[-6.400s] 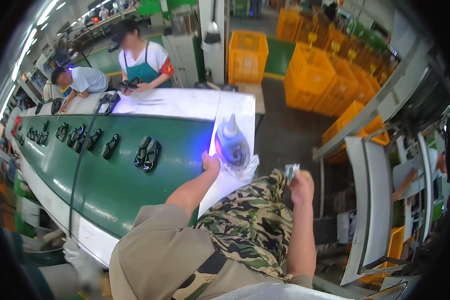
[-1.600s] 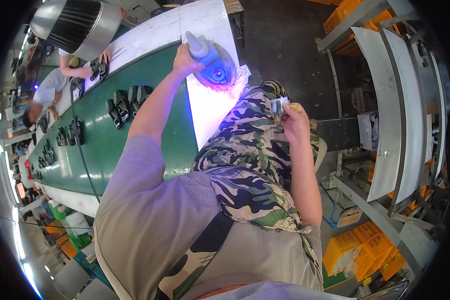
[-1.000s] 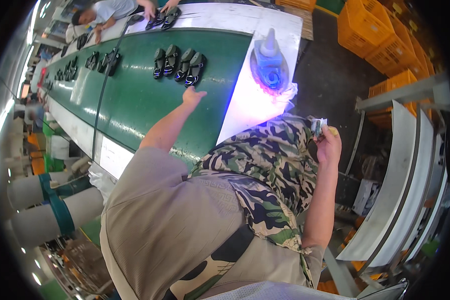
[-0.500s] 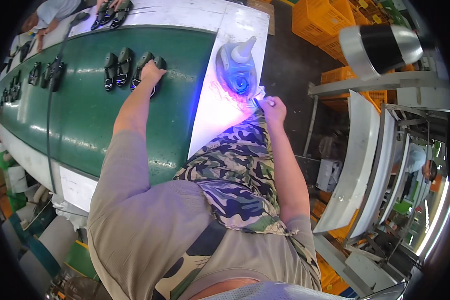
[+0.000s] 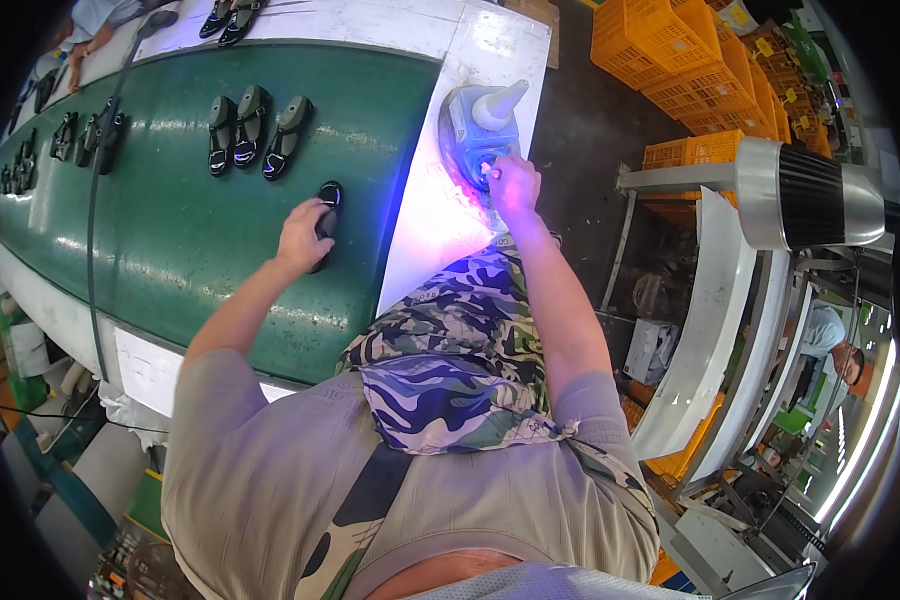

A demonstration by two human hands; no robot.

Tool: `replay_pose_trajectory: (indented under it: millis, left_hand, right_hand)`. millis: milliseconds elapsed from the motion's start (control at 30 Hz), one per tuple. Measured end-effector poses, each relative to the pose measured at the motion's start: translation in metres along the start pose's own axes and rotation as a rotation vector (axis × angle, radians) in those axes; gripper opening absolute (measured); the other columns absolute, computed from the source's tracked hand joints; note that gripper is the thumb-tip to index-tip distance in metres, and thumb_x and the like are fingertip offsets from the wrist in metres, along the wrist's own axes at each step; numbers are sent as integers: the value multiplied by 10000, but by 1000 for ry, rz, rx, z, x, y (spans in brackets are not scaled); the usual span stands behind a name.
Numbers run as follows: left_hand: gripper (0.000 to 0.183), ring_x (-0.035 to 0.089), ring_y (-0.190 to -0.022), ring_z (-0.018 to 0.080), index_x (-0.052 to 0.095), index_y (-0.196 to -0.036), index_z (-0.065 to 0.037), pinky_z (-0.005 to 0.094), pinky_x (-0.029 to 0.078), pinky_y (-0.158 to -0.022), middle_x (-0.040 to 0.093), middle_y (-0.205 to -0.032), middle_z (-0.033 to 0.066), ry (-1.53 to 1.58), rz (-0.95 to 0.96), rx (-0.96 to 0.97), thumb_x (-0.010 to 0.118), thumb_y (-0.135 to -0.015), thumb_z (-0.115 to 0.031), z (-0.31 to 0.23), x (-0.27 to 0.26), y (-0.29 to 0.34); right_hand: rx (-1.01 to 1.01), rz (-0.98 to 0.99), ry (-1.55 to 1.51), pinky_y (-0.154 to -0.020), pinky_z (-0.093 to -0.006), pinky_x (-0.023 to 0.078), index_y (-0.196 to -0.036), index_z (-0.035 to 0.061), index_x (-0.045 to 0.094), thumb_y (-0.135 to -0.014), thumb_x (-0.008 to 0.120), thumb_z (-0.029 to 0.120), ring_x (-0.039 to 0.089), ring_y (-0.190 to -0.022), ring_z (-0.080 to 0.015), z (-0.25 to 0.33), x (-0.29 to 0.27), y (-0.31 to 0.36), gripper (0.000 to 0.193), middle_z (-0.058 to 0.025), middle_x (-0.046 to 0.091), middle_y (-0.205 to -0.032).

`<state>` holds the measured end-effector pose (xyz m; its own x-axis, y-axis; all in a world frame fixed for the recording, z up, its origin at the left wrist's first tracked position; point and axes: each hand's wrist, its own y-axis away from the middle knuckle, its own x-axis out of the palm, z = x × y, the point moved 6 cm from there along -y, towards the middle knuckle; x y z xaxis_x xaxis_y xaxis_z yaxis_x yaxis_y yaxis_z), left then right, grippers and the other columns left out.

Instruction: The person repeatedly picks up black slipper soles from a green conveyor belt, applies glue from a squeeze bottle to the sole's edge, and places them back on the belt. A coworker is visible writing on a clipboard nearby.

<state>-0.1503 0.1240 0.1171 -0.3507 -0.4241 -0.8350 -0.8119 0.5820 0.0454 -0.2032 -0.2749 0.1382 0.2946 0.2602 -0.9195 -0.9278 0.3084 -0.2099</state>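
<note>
Head view: on the green belt of the table (image 5: 170, 250), the left hand (image 5: 303, 232) closes its fingers over a black shoe sole (image 5: 327, 205) that lies near the belt's right edge, just beside the white strip (image 5: 425, 235) running along that edge. The sole's long axis runs away from the person toward the table's far edge, its rounded tip showing beyond the fingers. The right hand (image 5: 513, 187) rests on the white strip at the near rim of a blue lamp unit (image 5: 475, 135) with a white cone on top, fingers curled around something small; what it grips cannot be told. Violet light spills over the strip below the lamp. Three more black soles (image 5: 255, 130) lie in a row farther up the belt, well apart from the left hand, pointing the same way.

Half a second ago the left hand lay on a pair of soles farther up the belt; now one sole sits under it closer to the right edge, and the right hand has moved from the strip's near part up against the lamp.
</note>
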Motion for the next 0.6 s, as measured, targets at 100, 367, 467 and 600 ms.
replay_pose_trajectory:
  millis: [100, 367, 467, 600]
  left_hand:
    - [769, 491, -1262, 371, 518, -1275, 30, 430, 432, -1041, 522, -1322, 237, -139, -129, -490, 834, -644, -276, 21, 22, 9]
    - [627, 681, -939, 354, 615, -1113, 32, 417, 550, -864, 690, -1011, 175, -174, 517, -710, 824, -657, -343, 38, 19, -14]
    - [465, 688, -900, 344, 643, -1055, 14, 435, 554, -852, 705, -963, 142, 249, 450, -849, 774, -703, -260, 60, 30, -9]
    - [468, 650, -1019, 327, 597, -1151, -11, 474, 498, -956, 675, -1103, 134, 1509, 255, -824, 729, -741, -192, 45, 51, -13]
  right_hand:
    - [-25, 21, 44, -700, -474, 448, -723, 118, 652, -766, 625, 155, 618, -823, -324, 7, -1, -2, 63, -91, 640, -798]
    - [-178, -73, 3, -626, -472, 463, -718, 108, 630, -766, 640, 165, 630, -720, -318, 12, -17, 7, 75, -97, 625, -732]
    - [223, 139, -69, -674, -464, 489, -758, 105, 650, -783, 653, 231, 652, -773, -331, -2, -9, 3, 129, -111, 663, -785]
    - [624, 97, -94, -729, -420, 519, -817, 106, 673, -762, 702, 325, 652, -778, -361, -47, -3, 19, 228, -128, 691, -841]
